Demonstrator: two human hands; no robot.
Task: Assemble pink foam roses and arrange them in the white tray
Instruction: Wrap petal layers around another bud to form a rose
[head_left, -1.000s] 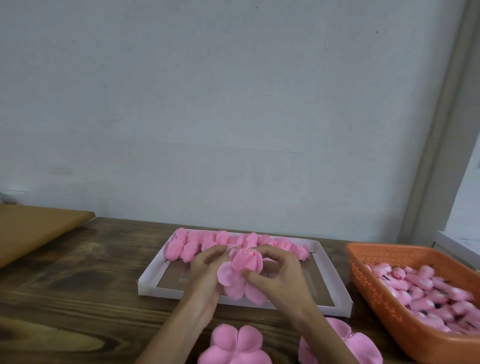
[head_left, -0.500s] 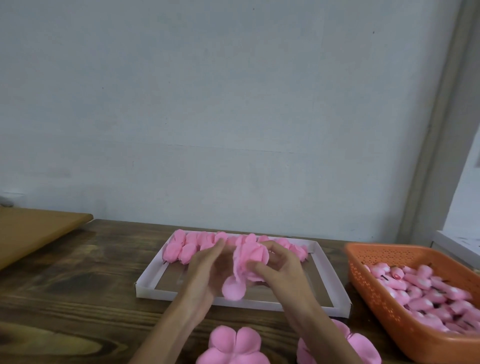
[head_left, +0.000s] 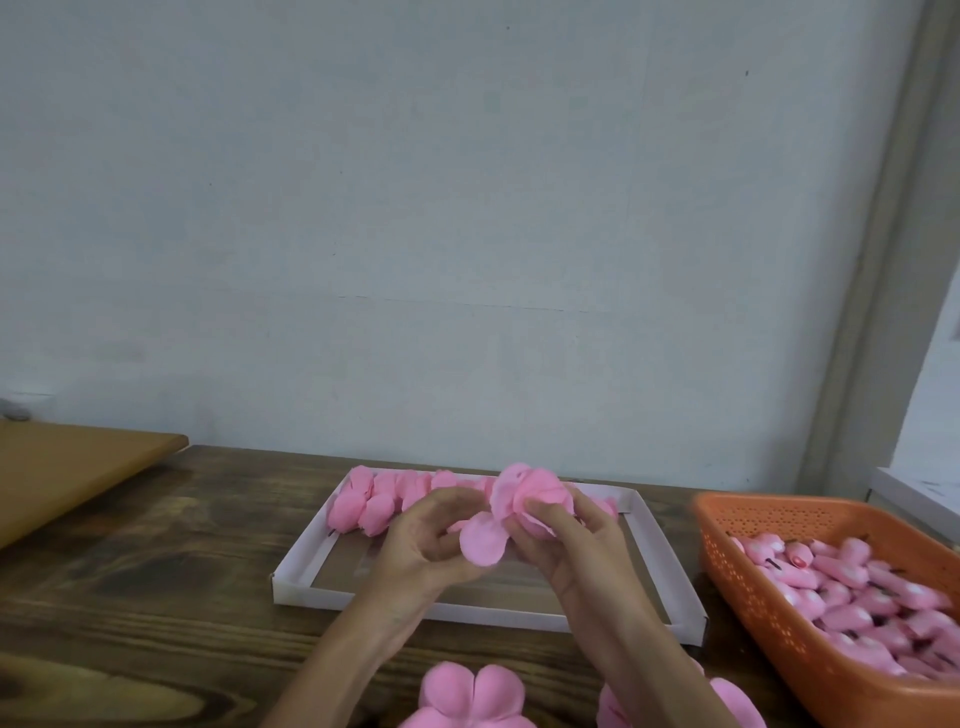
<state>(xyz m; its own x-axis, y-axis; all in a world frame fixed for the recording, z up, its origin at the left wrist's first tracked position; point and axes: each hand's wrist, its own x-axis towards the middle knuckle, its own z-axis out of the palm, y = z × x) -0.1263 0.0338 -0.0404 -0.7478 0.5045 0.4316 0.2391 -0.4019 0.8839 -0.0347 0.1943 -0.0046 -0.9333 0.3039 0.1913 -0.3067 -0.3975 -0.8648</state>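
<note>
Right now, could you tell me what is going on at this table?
A person is putting together a pink foam rose, gripping it with the left hand and the right hand above the white tray. A row of finished roses lies along the tray's far edge. An orange basket at the right holds pink buds, and loose petal pieces lie on the wooden table nearby.

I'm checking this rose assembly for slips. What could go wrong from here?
1. One petal hangs loose below the rose that the left hand and right hand pinch; it may stay unwrapped or crease.
2. Flat petal pieces lie on the table by the forearms; one might drag them.
3. Setting the rose down could disturb the finished row in the white tray.
</note>
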